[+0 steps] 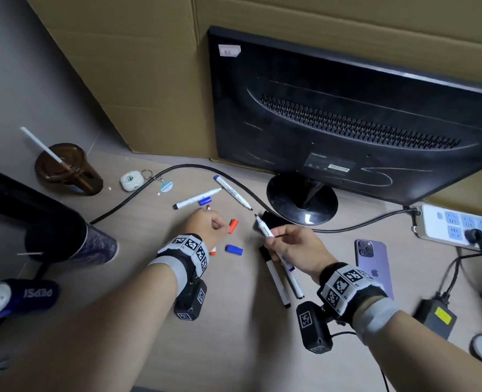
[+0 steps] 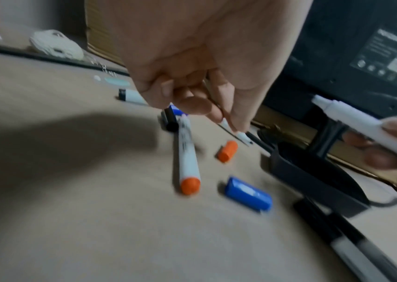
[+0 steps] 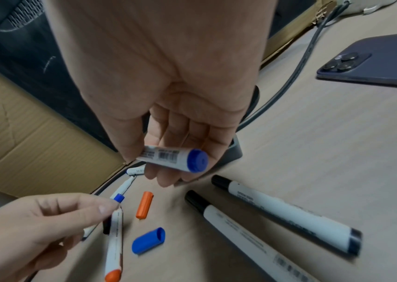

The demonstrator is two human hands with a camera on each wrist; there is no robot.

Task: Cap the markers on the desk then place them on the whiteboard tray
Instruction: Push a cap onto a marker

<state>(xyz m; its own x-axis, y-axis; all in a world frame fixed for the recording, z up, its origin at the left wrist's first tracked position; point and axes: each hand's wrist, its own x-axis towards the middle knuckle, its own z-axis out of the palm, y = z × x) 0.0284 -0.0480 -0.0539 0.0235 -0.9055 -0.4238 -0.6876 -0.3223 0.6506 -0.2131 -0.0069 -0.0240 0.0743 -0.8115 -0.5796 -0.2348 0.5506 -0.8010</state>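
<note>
A black cable (image 1: 138, 190) and phone (image 1: 374, 267) flank the scattered markers (image 1: 197, 198).

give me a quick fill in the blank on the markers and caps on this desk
1. The right hand holds a marker whose end plug is ____.
2. The loose orange cap lies on the ____.
3. The purple phone lies with its screen facing ____.
4. The two markers by the right wrist have ____ caps.

Missing words: blue; desk; down; black
</note>
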